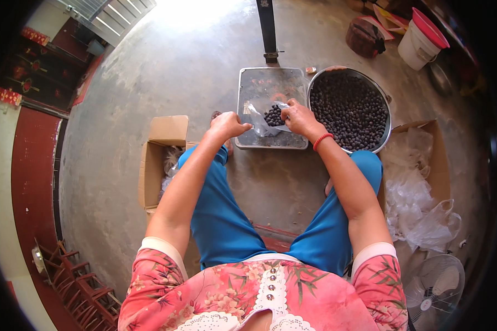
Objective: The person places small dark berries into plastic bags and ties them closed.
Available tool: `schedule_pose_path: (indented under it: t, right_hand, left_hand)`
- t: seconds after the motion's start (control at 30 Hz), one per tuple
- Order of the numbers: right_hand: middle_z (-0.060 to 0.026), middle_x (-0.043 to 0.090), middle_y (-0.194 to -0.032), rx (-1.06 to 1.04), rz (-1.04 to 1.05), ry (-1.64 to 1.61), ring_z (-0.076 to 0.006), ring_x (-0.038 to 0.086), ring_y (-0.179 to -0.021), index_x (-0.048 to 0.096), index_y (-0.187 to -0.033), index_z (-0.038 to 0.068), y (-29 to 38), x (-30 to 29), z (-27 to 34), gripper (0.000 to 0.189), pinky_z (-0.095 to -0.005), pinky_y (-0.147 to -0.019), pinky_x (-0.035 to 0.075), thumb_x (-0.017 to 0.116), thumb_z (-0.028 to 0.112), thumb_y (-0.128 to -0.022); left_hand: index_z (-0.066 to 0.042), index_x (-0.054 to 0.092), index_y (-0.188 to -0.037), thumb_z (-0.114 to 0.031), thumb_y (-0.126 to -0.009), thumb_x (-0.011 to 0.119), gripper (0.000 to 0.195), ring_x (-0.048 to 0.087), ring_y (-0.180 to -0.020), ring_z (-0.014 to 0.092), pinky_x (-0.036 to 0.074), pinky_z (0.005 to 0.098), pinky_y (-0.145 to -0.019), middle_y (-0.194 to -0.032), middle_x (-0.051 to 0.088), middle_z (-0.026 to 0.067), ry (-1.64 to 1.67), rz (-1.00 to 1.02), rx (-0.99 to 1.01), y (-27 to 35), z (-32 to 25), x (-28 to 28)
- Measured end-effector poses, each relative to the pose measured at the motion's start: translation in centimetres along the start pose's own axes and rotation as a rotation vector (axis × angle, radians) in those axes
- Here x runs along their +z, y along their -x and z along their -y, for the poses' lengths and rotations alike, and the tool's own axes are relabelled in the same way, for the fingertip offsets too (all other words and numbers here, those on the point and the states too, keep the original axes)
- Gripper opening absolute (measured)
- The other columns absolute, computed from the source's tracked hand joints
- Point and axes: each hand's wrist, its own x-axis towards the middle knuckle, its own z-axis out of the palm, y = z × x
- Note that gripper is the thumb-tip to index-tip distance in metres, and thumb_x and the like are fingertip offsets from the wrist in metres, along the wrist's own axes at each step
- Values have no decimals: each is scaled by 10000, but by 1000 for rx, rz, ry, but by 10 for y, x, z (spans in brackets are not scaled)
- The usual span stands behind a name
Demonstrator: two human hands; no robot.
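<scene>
A thin clear plastic bag point(261, 126) sits on the metal platform scale point(252, 89). Inside it lies a small heap of dark round fruits or seeds point(274, 116). My right hand point(299, 118), with a red beaded band at the wrist, grips the bag's right edge. Just left of the bag is my left hand point(231, 125), thumb pointing right and fingers curled; whether it pinches any plastic cannot be seen. To the right of the scale, a wide round metal basin point(387, 120) holds many more of the same dark balls point(348, 111).
A cardboard box point(439, 153) of plastic bags point(410, 182) stands by my right leg. Another open cardboard box point(150, 173) is at my left. The scale's post point(267, 33) rises beyond its platform. A fan point(433, 289) stands lower right; a white bucket point(416, 47) is farther off.
</scene>
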Motion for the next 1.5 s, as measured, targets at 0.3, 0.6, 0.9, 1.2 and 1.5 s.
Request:
schedule_pose_path:
  t: [0.3, 0.6, 0.9, 1.2, 1.5]
  right_hand:
    - [-174, 466, -1186, 264, 90, 97, -335, 574, -870, 649, -854, 166, -28, 36, 1, 221, -393, -747, 462, 522, 66, -704]
    - [-161, 611, -814, 195, -45, 99, -347, 593, -781, 629, -830, 102, -42, 23, 20, 183, -431, -663, 474, 477, 64, -735]
    - [-154, 629, -793, 164, 0, 225, -298, 622, -767, 645, -749, 58, -38, 16, 2, 151, -384, -634, 507, 500, 40, -715]
    - [-146, 585, -790, 183, -123, 62, -319, 581, -765, 602, -764, 95, -42, 25, 7, 123, -420, -652, 455, 508, 174, -760]
    - [-139, 608, -723, 43, -325, -329, -332, 582, -716, 578, -777, 48, -54, 7, 28, 135, -407, -640, 456, 531, 165, -729]
  left_hand:
    - [-59, 666, -819, -589, -680, 529, 565, 587, -874, 308, 447, 390, -763, -848, 633, 157, 88, -101, -41, -51, -17, 20]
    - [-32, 657, -688, -235, -619, 648, 214, 611, -753, 156, 463, 288, -669, -751, 638, 131, 696, -203, 49, -93, 3, 31]
    - [-61, 600, -894, -171, -777, 615, 162, 517, -934, 101, 364, 244, -831, -983, 611, 78, 1361, 62, 370, -94, -13, 41]
    - [-57, 365, -1262, -13, -755, 590, 556, 525, -894, 99, 395, 244, -821, -950, 594, 53, 1250, 185, 365, -98, -23, 55]
    - [-32, 475, -1083, -61, -737, 592, 367, 498, -784, 104, 424, 251, -695, -849, 557, 47, 935, -218, 598, -125, -14, 81]
